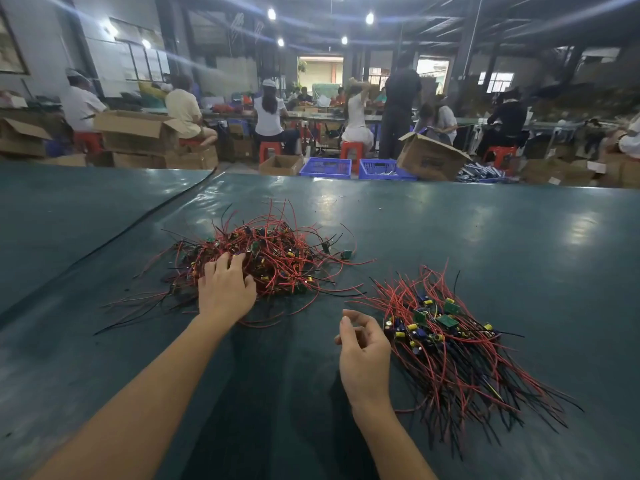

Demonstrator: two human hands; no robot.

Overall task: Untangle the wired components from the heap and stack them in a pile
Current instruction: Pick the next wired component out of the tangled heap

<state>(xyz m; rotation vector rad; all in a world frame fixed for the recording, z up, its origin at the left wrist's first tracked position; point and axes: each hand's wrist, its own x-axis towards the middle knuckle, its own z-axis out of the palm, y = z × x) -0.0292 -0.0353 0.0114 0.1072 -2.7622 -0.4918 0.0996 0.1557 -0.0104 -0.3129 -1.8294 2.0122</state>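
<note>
Print on the tilted cardboard box [431, 157] is too blurred to read.

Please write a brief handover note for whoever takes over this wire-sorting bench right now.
Left hand: spread, fingers in the near edge of the tangled heap of red and black wired circuit boards; no clear grip yet.
Right hand: loosely curled, empty, beside the sorted pile of aligned wired boards.
Done: a good pile is stacked at right on the dark green table mat.
Left: a large heap remains; one loose board lies at its right edge.
</note>
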